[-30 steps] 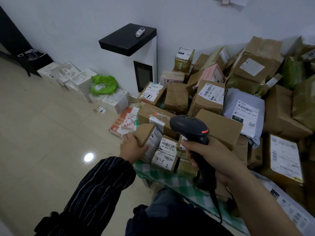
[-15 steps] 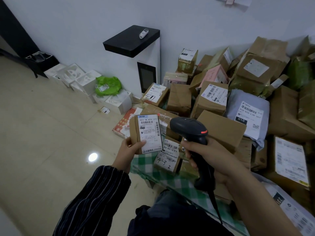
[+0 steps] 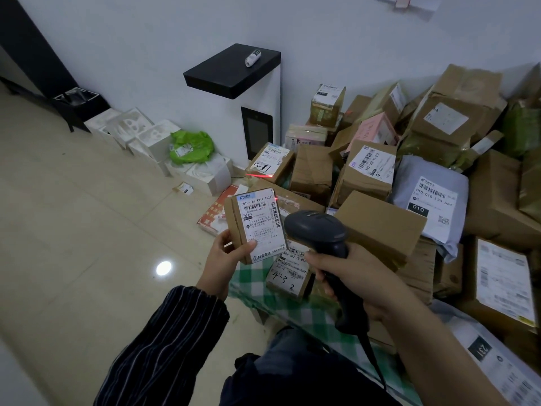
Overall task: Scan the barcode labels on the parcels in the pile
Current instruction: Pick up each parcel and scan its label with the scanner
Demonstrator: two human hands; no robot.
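One small parcel is lifted above the left edge of the green checked cloth. The left hand holds it, thumb on its label and fingers curled behind. The right hand grips one black scanner just beside it. One red scan line falls on a box in the pile, which has too many parcels to count. That pile includes one grey bag and one pink box.

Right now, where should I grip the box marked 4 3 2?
Probably by its lower left corner, coming from the left over the checked cloth: the box marked 4 3 2 lies label up, that edge is free, and the right hand with the scanner crowds its right.
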